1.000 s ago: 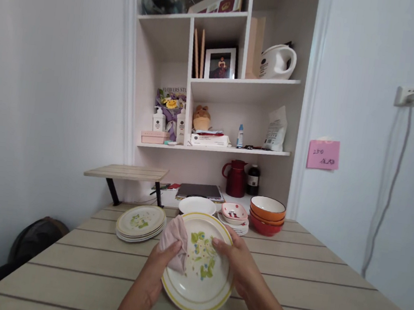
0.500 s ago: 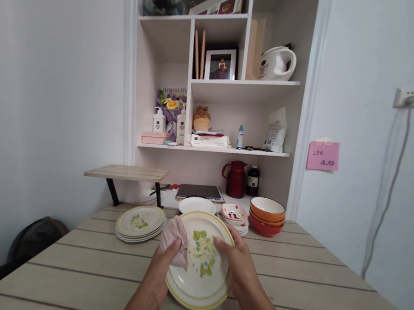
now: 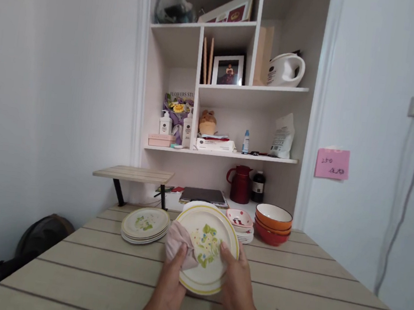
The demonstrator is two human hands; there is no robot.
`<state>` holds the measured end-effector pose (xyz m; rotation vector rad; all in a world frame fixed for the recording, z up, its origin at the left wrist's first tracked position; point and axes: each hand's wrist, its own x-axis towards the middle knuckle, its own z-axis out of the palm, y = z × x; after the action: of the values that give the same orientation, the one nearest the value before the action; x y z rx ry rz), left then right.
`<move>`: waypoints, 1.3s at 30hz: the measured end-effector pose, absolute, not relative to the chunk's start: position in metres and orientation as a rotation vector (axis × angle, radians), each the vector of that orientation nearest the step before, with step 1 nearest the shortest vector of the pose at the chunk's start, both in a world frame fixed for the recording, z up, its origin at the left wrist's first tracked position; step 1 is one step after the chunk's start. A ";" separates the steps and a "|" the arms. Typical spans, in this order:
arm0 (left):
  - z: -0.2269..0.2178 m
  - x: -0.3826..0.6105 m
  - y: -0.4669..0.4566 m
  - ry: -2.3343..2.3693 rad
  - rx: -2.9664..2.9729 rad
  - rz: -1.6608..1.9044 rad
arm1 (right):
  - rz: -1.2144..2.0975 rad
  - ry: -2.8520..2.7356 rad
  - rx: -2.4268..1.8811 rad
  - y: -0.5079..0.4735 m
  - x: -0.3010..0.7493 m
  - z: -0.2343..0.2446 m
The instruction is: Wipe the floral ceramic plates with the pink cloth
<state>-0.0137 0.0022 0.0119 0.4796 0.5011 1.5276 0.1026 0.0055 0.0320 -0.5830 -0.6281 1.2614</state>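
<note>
A round cream plate (image 3: 210, 281) with a yellow rim and a green leaf pattern is held up, tilted toward me, above the table. My right hand (image 3: 238, 284) grips its right edge, thumb on the face and fingers behind. At the left edge, my left hand (image 3: 172, 279) is closed on a pale pink cloth (image 3: 179, 244) pressed against the plate, with the thumb in front. Its other fingers are hidden behind the cloth and plate. To the left lies a stack of similar plates (image 3: 145, 224).
Behind the held plate stand a white dish (image 3: 201, 203), small strawberry-patterned bowls on plates (image 3: 240, 219), and stacked orange and red bowls (image 3: 273, 223). A low wooden riser (image 3: 132, 173) stands at the back left of the slatted table (image 3: 307, 288). A red jug (image 3: 241, 184) is farther back.
The held plate has turned between my hands, its leaf pattern now at another angle. Both hands have shifted slightly right in view, and the camera has moved a little.
</note>
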 end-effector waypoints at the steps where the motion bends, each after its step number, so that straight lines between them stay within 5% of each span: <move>1: 0.012 -0.016 0.003 0.512 0.480 1.537 | 1.302 -0.635 -0.576 0.006 0.101 0.032; 23: 0.028 -0.042 -0.012 0.558 0.760 1.371 | 1.643 -1.081 -0.665 -0.002 0.151 0.064; 39: 0.018 -0.030 -0.004 0.536 0.605 1.417 | 1.239 -0.942 -0.717 0.009 0.139 0.046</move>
<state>-0.0303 -0.0040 0.0185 0.6051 0.5360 1.4173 0.1390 0.0090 0.0464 -0.7166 -0.9418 1.2394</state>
